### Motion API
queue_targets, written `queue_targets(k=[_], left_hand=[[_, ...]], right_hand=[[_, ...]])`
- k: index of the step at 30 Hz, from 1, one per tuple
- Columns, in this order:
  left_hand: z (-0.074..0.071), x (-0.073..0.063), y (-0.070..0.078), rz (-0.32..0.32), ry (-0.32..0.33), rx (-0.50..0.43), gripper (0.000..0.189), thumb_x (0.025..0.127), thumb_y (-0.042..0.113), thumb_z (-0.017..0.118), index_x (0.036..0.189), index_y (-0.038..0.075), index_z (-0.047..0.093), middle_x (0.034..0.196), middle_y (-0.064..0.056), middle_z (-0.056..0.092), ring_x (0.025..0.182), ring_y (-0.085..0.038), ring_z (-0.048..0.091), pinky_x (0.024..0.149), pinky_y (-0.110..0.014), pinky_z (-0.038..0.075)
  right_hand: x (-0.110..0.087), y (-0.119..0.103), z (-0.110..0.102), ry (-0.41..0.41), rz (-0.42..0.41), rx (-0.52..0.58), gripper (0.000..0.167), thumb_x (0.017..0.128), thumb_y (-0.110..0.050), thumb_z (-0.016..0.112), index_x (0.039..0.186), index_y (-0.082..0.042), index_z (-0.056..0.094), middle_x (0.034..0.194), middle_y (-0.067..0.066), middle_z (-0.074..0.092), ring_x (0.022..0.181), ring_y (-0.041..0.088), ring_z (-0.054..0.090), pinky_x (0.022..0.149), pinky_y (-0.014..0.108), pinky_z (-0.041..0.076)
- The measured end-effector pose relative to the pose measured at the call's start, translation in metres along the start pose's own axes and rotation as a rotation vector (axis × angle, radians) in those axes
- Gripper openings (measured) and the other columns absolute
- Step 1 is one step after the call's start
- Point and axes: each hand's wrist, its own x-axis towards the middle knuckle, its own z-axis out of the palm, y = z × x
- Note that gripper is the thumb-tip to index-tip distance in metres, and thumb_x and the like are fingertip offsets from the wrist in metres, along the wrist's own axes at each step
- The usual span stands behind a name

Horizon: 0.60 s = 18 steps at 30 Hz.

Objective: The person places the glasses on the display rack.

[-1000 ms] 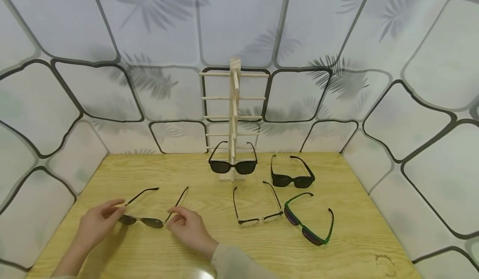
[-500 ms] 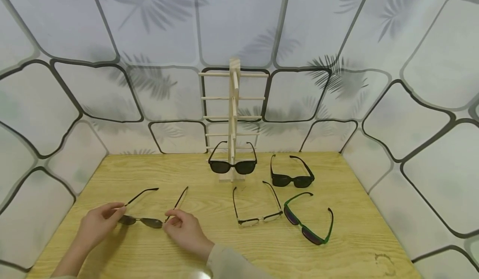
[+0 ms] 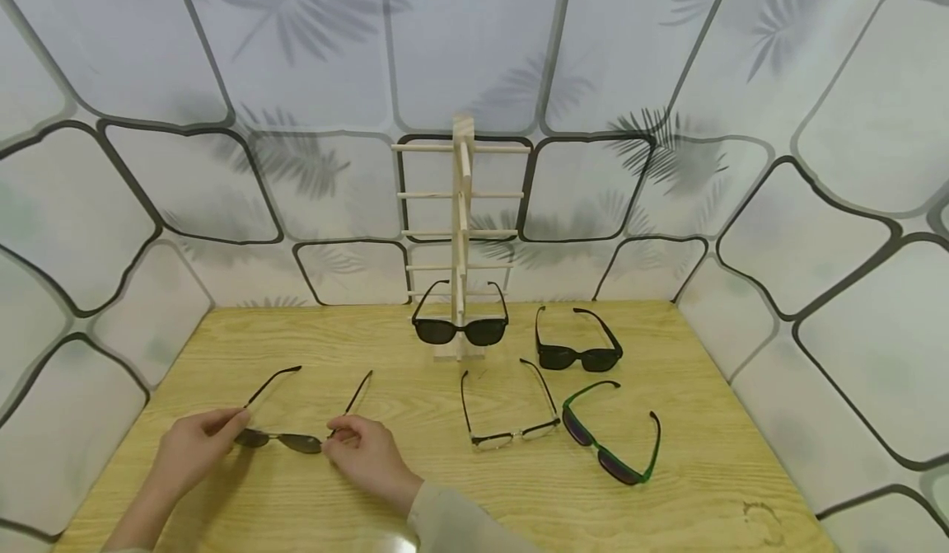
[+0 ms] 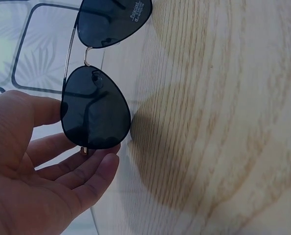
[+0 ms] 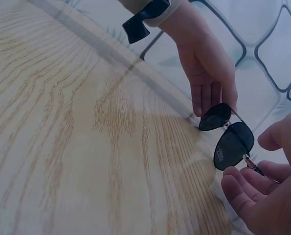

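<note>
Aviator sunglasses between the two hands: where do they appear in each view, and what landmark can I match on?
Head: aviator sunglasses at lower left.
Left wrist: left of centre, one lens whole, the other cut off by the top edge.
Right wrist: right of centre, both lenses in the picture.
Shared landmark: the left hand, at one end of the sunglasses in every view.

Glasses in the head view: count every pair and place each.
5: aviators between left hand and right hand; sunglasses on the rack; black pair right of it; clear pair front-center; green pair front-right.
</note>
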Motion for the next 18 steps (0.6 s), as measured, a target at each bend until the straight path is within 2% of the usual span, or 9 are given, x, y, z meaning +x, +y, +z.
queue_targets(k=[6, 14, 18], left_hand=[[0.000, -0.002, 0.001, 0.001, 0.007, 0.013, 0.056, 0.110, 0.041, 0.054, 0.133, -0.009, 0.068, 0.131, -0.034, 0.067, 0.117, -0.054, 0.066, 0.091, -0.061, 0.057], [0.000, -0.008, 0.007, 0.004, 0.041, -0.018, 0.055, 0.108, 0.042, 0.058, 0.134, -0.006, 0.069, 0.132, -0.032, 0.068, 0.118, -0.052, 0.066, 0.092, -0.061, 0.056], [-0.002, -0.012, 0.013, -0.020, 0.050, -0.038, 0.059, 0.107, 0.047, 0.059, 0.136, -0.004, 0.068, 0.133, -0.029, 0.069, 0.113, -0.045, 0.071, 0.083, -0.046, 0.061]], right_hand=[[0.000, -0.002, -0.001, 0.018, 0.008, -0.009, 0.030, 0.098, -0.017, 0.071, 0.125, -0.004, 0.074, 0.096, -0.009, 0.072, 0.079, -0.005, 0.062, 0.073, 0.018, 0.053], [-0.001, -0.007, -0.005, 0.066, -0.029, 0.021, 0.028, 0.098, -0.015, 0.070, 0.123, -0.003, 0.076, 0.096, -0.008, 0.073, 0.078, -0.005, 0.061, 0.073, 0.018, 0.052], [-0.002, -0.012, -0.008, 0.103, -0.057, 0.034, 0.024, 0.099, -0.014, 0.070, 0.120, -0.004, 0.076, 0.098, -0.006, 0.074, 0.081, -0.005, 0.061, 0.075, 0.018, 0.053]])
